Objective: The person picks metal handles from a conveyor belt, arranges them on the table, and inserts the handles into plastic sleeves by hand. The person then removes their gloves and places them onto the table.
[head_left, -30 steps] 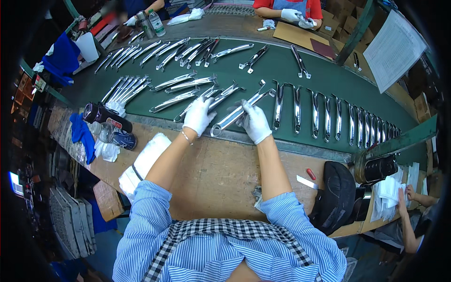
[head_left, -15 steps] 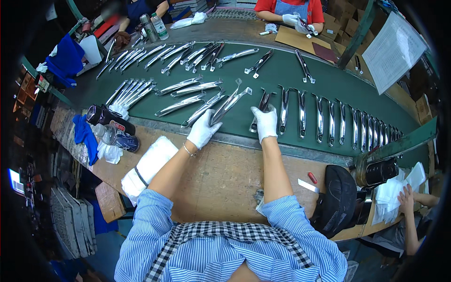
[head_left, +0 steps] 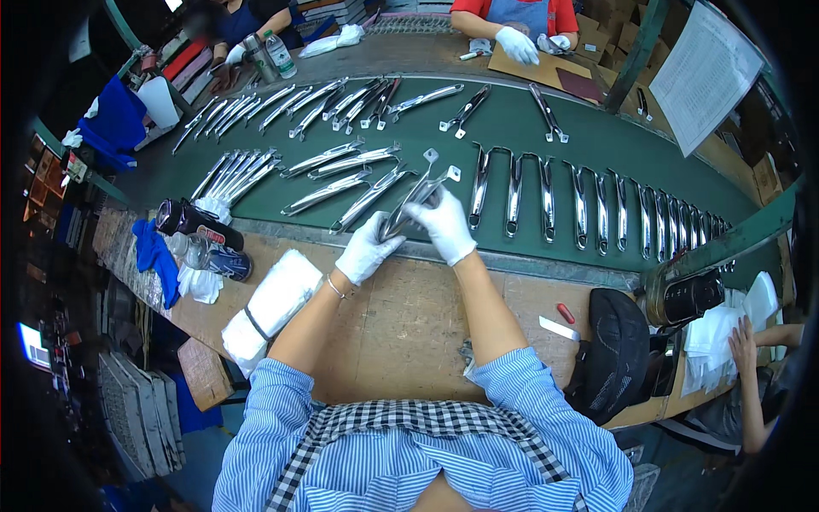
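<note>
My left hand (head_left: 365, 249), in a white glove, is closed on the lower end of a shiny chrome metal bracket (head_left: 413, 198) with flat, holed tabs at its top. My right hand (head_left: 444, 226), also gloved, curls around the same bracket higher up; slight blur hides its exact finger contact. Both hands are over the near edge of the green belt (head_left: 358, 96). Just right of them a chrome bracket (head_left: 479, 188) lies at the start of a row of several similar ones. Left of them rest loose chrome brackets (head_left: 367, 200), lying slanted.
Along the far side lie more chrome brackets (head_left: 320, 111). The wooden bench (head_left: 401, 333) holds a white cloth bundle (head_left: 271, 309), bottles (head_left: 223, 258), a black case (head_left: 614, 354) and a small red object (head_left: 566, 313). A green post (head_left: 725, 256) rises at right. Co-workers sit opposite; another person's hand (head_left: 744, 343) touches white cloths.
My right hand has let go of the bracket at the row's left end and moved left onto the bracket in my left hand. A far co-worker's gloved hand has moved forward.
</note>
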A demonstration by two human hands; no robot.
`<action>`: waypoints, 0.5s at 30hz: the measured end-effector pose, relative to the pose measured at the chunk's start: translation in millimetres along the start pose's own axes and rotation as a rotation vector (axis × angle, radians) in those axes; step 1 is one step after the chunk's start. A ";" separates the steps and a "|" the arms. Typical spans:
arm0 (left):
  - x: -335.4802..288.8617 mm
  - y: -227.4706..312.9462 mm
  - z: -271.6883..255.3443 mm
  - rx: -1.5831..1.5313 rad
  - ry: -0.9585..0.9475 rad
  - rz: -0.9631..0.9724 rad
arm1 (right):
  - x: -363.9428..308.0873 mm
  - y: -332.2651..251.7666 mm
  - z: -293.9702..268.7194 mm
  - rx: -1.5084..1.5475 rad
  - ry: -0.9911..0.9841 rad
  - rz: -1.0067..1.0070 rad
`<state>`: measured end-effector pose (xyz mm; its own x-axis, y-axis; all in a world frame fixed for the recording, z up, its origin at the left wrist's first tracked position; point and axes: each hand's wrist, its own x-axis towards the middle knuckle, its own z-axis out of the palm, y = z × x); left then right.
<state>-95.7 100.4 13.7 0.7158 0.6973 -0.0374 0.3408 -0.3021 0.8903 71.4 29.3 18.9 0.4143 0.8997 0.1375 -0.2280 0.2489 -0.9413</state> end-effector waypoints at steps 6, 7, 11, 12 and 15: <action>-24.9 -0.1 -6.7 -0.045 -0.125 -0.056 | 7.2 2.9 -16.1 0.135 0.250 0.176; -28.8 -0.1 -9.0 -0.192 -0.145 -0.070 | 8.9 5.9 -15.1 0.160 0.296 0.192; -37.3 7.2 -14.1 -0.341 -0.135 -0.108 | 11.8 12.6 -15.3 0.248 0.293 0.224; -34.9 8.7 -11.8 -0.266 -0.079 -0.058 | 12.8 13.5 -15.0 0.320 0.291 0.251; -27.0 22.8 -16.6 0.039 0.017 0.216 | 10.9 12.9 -9.7 0.331 0.151 0.290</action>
<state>-117.4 85.5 42.5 0.7644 0.6245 0.1601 0.2044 -0.4704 0.8585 81.6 38.9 5.3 0.4100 0.8929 -0.1862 -0.6123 0.1182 -0.7817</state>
